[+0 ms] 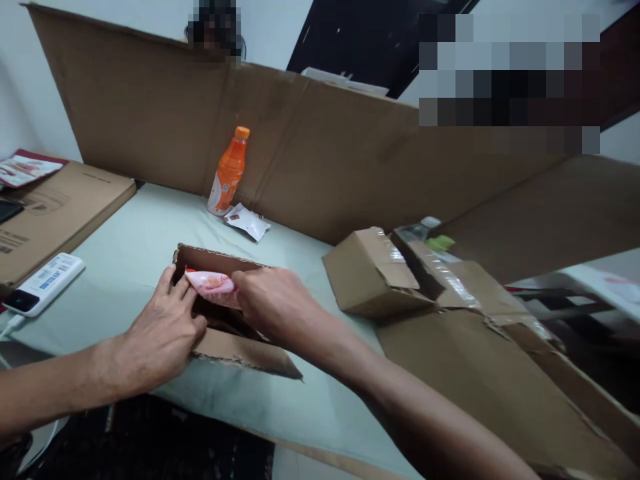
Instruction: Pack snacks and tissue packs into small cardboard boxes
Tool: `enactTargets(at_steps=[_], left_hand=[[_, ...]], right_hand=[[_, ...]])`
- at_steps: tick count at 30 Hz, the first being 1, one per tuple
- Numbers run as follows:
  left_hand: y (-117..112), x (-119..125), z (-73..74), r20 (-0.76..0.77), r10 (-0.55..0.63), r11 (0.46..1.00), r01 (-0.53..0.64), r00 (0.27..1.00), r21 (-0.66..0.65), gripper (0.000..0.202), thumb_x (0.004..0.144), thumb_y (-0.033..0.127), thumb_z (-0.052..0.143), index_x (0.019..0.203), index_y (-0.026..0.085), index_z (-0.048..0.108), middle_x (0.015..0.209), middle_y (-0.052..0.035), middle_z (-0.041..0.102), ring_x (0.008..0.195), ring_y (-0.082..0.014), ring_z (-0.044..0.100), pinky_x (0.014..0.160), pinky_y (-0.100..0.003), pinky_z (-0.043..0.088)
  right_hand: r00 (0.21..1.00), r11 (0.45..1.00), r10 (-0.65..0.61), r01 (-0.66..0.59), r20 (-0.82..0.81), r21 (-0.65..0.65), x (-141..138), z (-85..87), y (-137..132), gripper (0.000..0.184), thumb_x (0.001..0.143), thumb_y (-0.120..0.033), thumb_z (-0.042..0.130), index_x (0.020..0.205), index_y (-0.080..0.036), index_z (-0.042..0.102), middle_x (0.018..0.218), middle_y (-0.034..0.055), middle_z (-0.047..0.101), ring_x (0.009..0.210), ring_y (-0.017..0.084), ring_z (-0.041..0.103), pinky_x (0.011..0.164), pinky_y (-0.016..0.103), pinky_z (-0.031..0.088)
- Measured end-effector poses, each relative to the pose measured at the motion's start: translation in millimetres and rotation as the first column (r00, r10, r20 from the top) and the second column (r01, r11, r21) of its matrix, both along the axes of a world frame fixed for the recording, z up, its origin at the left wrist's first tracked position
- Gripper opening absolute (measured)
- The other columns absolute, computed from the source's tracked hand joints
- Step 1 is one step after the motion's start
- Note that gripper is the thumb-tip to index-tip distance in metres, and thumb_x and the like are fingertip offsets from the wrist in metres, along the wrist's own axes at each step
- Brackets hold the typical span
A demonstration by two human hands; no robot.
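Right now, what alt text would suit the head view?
The right hand holds a small pink plastic packet over a torn brown cardboard box that the left hand touches on a pale green table. An orange plastic bottle stands behind.

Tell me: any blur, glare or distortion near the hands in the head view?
Head view: soft, even light, no hard shadows; left hand, right hand and pink packet fairly sharp; tape on the right boxes shows glare; wide lens bows the cardboard wall.

Head-worn view, forward and down, close over left hand (160, 327) and right hand (273, 300) at the table (125, 260).
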State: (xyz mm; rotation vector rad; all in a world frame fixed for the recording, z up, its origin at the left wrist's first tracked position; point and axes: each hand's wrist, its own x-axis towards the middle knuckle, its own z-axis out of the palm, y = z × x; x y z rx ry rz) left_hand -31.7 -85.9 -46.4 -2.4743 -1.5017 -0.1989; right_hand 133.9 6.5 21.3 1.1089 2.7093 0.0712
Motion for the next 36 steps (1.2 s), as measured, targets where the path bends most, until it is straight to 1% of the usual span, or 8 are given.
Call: enactTargets(at_steps=[7, 13, 17, 21, 25, 29, 32, 36], left_hand=[[-5, -5, -0.6, 0.029, 0.042, 0.999, -0.042, 0.999, 0.007, 0.008, 0.079, 0.014, 0.074, 0.076, 0.02, 0.079, 0.099, -0.0152, 0.068, 0.101, -0.0335, 0.061, 0.102, -0.061, 0.046], [0, -7, 1.5, 0.008, -0.005, 1.0, 0.006, 1.0, -0.029, 0.01, 0.078, 0.013, 0.068, 0.078, 0.017, 0.078, 0.091, -0.0149, 0.066, 0.102, -0.0346, 0.058, 0.11, -0.062, 0.041], [1, -8, 8.1, 0.032, 0.01, 0.994, -0.007, 0.999, -0.105, 0.036, 0.074, 0.01, 0.066, 0.109, 0.01, 0.072, 0.108, -0.0161, 0.067, 0.106, -0.0334, 0.059, 0.099, -0.049, 0.05], [8, -13, 9.0, 0.024, -0.063, 0.994, 0.065, 0.998, -0.084, 0.056, 0.079, 0.018, 0.068, 0.132, 0.005, 0.058, 0.124, -0.0196, 0.068, 0.117, -0.0336, 0.063, 0.117, -0.054, 0.038], [16, -22, 0.6, 0.094, -0.181, 0.964, 0.196, 0.979, -0.18, 0.04, 0.083, 0.016, 0.065, 0.123, 0.016, 0.061, 0.108, -0.0083, 0.075, 0.107, -0.0268, 0.07, 0.127, -0.053, 0.024], [20, -24, -0.1, 0.089, -0.273, 0.933, 0.286, 0.958, -0.219, 0.033, 0.081, 0.015, 0.067, 0.114, 0.02, 0.067, 0.102, -0.0063, 0.077, 0.106, -0.0272, 0.072, 0.13, -0.054, 0.012], [24, -18, 14.7, 0.039, -0.299, 0.921, 0.299, 0.953, -0.249, 0.038, 0.08, 0.02, 0.069, 0.118, 0.019, 0.071, 0.112, -0.01, 0.078, 0.114, -0.0309, 0.07, 0.13, -0.053, 0.016], [39, -7, 34.9, -0.023, -0.288, 0.911, 0.266, 0.957, -0.314, 0.063, 0.084, 0.035, 0.071, 0.142, 0.012, 0.06, 0.145, -0.0217, 0.063, 0.135, -0.0401, 0.059, 0.122, -0.055, 0.036]], right_hand=[[0.998, 0.999, -0.01, 0.012, 0.059, -0.031, -9, -3.5, 10, 0.023, 0.098, -0.026, 0.059, 0.103, -0.013, 0.078, 0.091, 0.0168, 0.08, 0.083, 0.026, 0.074, 0.065, 0.03, 0.043], [0.972, 0.96, 0.232, -0.226, 0.022, -0.164, -34, -13.9, 5, 0.026, 0.1, -0.033, 0.063, 0.104, -0.013, 0.078, 0.101, 0.0165, 0.08, 0.093, 0.027, 0.075, 0.069, 0.031, 0.045], [0.967, 0.945, 0.234, -0.25, -0.096, -0.21, -22, -18.5, 17, 0.023, 0.101, -0.028, 0.059, 0.095, -0.015, 0.076, 0.089, 0.011, 0.079, 0.077, 0.02, 0.07, 0.062, 0.029, 0.037], [0.967, 0.962, 0.162, -0.2, -0.197, -0.187, -6, -35.8, 29, 0.023, 0.103, -0.022, 0.051, 0.102, -0.016, 0.074, 0.093, 0.0094, 0.079, 0.074, 0.017, 0.067, 0.062, 0.029, 0.034], [0.974, 0.887, 0.225, -0.215, -0.024, -0.409, 4, -40.6, 31, 0.026, 0.103, -0.027, 0.053, 0.11, -0.016, 0.075, 0.105, 0.0125, 0.08, 0.087, 0.023, 0.072, 0.069, 0.03, 0.043], [0.826, 0.857, 0.154, -0.384, -0.542, -0.344, 37, -23.5, 49, 0.03, 0.105, -0.03, 0.05, 0.118, -0.02, 0.075, 0.113, 0.0085, 0.079, 0.1, 0.019, 0.073, 0.085, 0.029, 0.052], [0.645, 0.95, -0.053, -0.202, -0.762, -0.237, 59, -26.5, 97, 0.036, 0.105, -0.037, 0.046, 0.115, -0.02, 0.076, 0.106, 0.007, 0.08, 0.098, 0.019, 0.074, 0.083, 0.028, 0.055], [0.819, 0.964, -0.265, 0.223, -0.509, -0.145, 42, -75.2, 193, 0.036, 0.1, -0.026, 0.052, 0.13, -0.017, 0.07, 0.131, 0.0121, 0.073, 0.117, 0.024, 0.068, 0.1, 0.035, 0.052]])
